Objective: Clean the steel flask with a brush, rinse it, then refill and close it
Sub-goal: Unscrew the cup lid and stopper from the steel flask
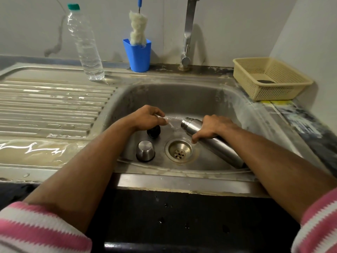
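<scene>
1. Head view, sink: the steel flask (212, 141) lies tilted over the basin of the steel sink (200, 95), its open threaded mouth pointing left and slightly away; water spills from the mouth toward the drain (179, 149).
2. The right hand (213, 127) grips the flask body just behind the neck, fingers curled over it, thumb underneath.
3. The left hand (147, 117) hangs in the stream just left of the mouth, fingers loosely bent and wet, holding nothing that can be made out.
4. On the basin floor, left of the drain: an inverted steel cup lid (145, 151); behind it, partly under the left hand, a black stopper (153, 131).
5. Back ledge: a bottle brush (138, 27) standing in a blue cup (137, 55); a clear plastic water bottle (85, 44) to its left; the tap (187, 33) to its right.
6. Right counter: a cream plastic basket (269, 77).
</scene>
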